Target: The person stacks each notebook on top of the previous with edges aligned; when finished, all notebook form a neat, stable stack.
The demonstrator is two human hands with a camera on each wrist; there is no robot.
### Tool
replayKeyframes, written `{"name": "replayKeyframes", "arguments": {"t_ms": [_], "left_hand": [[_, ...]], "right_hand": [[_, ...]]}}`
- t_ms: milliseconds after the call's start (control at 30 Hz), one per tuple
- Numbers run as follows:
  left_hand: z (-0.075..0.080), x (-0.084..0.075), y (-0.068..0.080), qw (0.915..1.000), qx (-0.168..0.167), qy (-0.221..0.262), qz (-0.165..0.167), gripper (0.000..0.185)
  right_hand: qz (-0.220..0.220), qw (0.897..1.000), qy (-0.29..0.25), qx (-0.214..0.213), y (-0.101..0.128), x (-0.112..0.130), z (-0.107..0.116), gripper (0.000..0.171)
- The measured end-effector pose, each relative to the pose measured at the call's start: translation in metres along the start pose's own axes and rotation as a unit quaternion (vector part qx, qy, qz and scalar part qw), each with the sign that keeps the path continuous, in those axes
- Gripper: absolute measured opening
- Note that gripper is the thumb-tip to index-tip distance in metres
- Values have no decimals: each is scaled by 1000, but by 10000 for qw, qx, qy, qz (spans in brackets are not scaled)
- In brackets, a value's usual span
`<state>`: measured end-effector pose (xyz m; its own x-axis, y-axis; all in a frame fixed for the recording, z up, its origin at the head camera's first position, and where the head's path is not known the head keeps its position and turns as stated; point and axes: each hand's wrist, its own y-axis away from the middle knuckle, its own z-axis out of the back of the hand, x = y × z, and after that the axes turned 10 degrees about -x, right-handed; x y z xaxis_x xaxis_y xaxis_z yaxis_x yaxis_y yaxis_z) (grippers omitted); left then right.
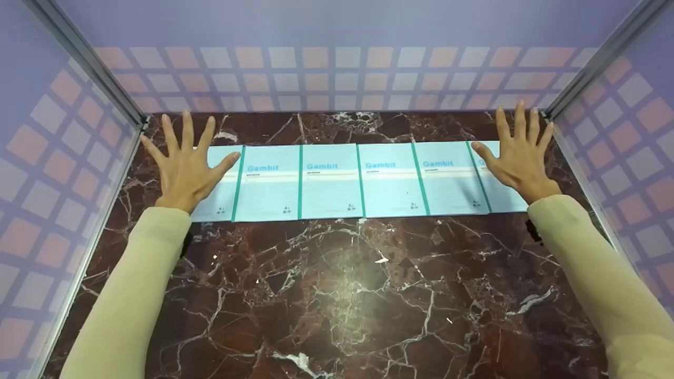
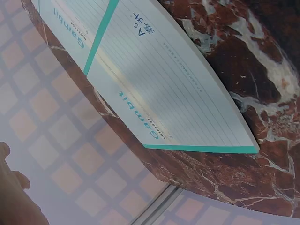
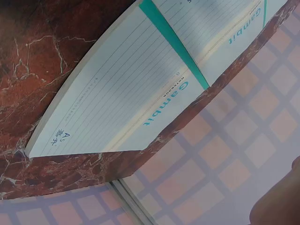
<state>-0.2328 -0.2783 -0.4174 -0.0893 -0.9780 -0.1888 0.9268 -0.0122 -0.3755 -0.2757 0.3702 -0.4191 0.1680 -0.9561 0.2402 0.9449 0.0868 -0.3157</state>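
Note:
Several Gambit notebooks (image 1: 330, 192) lie side by side in one straight row on the marble-patterned surface, pale covers up, each with a green spine strip. My left hand (image 1: 185, 171), fingers spread wide, hovers over the leftmost notebook (image 1: 215, 197) and hides part of it. At the other end my right hand (image 1: 518, 160) is spread the same way above the rightmost notebook (image 1: 500, 197). Both hands hold nothing. The left wrist view shows the end notebook (image 2: 173, 89) lying flat; in the right wrist view the opposite end notebook (image 3: 117, 93) does too.
A pale back wall (image 1: 337, 31) with a band of pink and white squares stands behind the row. Side walls (image 1: 31, 210) with similar squares close in left and right, meeting the back at grey metal corner posts (image 1: 89, 63). Dark red marble (image 1: 342, 295) spreads in front of the notebooks.

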Motion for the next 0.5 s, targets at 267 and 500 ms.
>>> {"name": "replayKeyframes", "arguments": {"t_ms": [267, 500], "left_hand": [[2, -4, -5, 10000, 20, 49, 84, 97], [6, -11, -9, 9986, -277, 433, 103, 97]], "right_hand": [[-176, 9976, -626, -241, -5, 3, -1, 95], [-286, 9907, -1277, -378, -8, 6, 3, 93]]}}
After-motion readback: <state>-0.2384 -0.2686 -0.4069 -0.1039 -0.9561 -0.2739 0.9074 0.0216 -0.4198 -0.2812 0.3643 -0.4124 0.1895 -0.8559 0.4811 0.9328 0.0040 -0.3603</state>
